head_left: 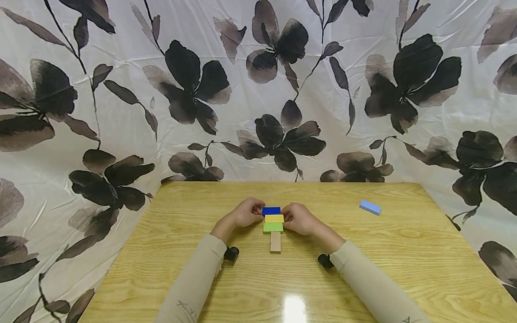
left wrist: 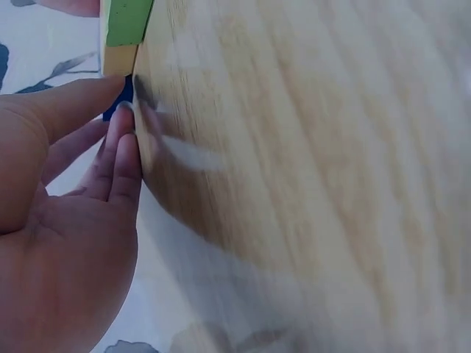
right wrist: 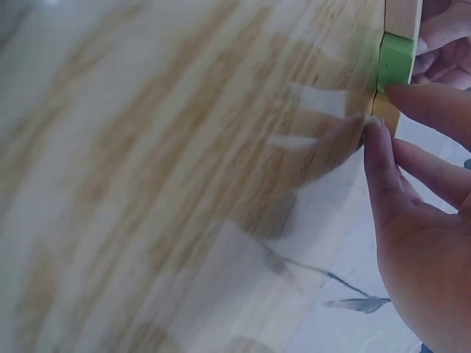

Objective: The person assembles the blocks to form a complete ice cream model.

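Observation:
On the table, several blocks lie against each other in a row running away from me. A plain wooden block lies lengthwise nearest me. Crosswise beyond it come a green block, a yellow block and a dark blue block. My left hand pinches the left end of the blue block, its thumb close to the yellow one. From the right, my right hand has curled fingers and thumb at the yellow block's end. In the right wrist view those fingers hide the blue block.
A lighter blue block lies apart at the table's back right. The wooden table ends at the back against a flowered cloth, which also hangs at both sides. Small black wrist cameras sit under both forearms.

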`<state>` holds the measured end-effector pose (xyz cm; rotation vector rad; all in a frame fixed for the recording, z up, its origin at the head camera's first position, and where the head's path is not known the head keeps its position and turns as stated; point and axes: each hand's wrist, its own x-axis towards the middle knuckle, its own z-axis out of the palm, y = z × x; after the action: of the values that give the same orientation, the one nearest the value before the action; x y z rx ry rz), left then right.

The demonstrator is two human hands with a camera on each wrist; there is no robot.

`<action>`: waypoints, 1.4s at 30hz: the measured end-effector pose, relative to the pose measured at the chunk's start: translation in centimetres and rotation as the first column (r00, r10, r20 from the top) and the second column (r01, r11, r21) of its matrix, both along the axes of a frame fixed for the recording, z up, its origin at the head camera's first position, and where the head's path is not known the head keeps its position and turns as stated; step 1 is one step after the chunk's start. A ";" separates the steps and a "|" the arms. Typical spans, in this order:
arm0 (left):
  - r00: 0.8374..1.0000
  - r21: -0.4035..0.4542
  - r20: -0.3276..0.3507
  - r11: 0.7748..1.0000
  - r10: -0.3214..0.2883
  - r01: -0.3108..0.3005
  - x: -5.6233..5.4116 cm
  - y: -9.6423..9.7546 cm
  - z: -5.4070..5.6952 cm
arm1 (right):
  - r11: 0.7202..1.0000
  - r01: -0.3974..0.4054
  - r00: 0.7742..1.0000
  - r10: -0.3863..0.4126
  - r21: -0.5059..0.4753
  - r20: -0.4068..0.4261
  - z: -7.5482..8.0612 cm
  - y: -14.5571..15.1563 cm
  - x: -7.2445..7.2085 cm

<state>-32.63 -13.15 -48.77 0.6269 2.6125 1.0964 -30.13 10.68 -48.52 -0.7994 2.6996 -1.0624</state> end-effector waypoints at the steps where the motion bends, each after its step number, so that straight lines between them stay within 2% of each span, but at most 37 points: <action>1: 1.000 0.016 0.014 1.000 0.011 -0.011 0.1 -0.1 0.0 | 1.000 -0.001 1.000 0.001 0.001 -0.001 0.0 0.0 0.0; 7: 0.996 0.070 0.088 0.997 0.021 -0.027 0.8 -0.7 0.3 | 1.000 -0.001 1.000 0.002 0.004 -0.002 0.2 0.2 0.2; 12: 0.997 0.066 0.078 0.998 -0.004 -0.001 1.0 -0.4 0.5 | 1.000 0.015 1.000 -0.015 0.001 0.003 0.3 0.3 0.2; 20: 0.996 0.092 0.093 0.996 0.015 -0.023 1.3 0.0 0.3 | 1.000 0.027 0.999 -0.027 0.006 0.018 0.1 0.0 0.3; 30: 0.993 0.142 0.109 0.989 0.035 -0.051 1.5 0.2 0.2 | 0.999 0.048 0.998 -0.048 -0.003 0.043 0.6 0.0 0.7; 35: 0.993 0.142 0.110 0.988 0.045 -0.060 1.5 0.2 -0.1 | 0.999 0.031 0.999 -0.031 -0.008 0.010 0.6 0.1 0.9; 42: 0.995 0.124 0.094 0.991 0.041 -0.053 1.7 0.4 0.0 | 0.999 0.033 0.999 -0.033 -0.025 0.030 0.5 0.3 0.9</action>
<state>-30.98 -12.70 -48.73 0.5296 2.5071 1.2813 -29.18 10.93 -47.99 -0.7401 2.6893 -1.1090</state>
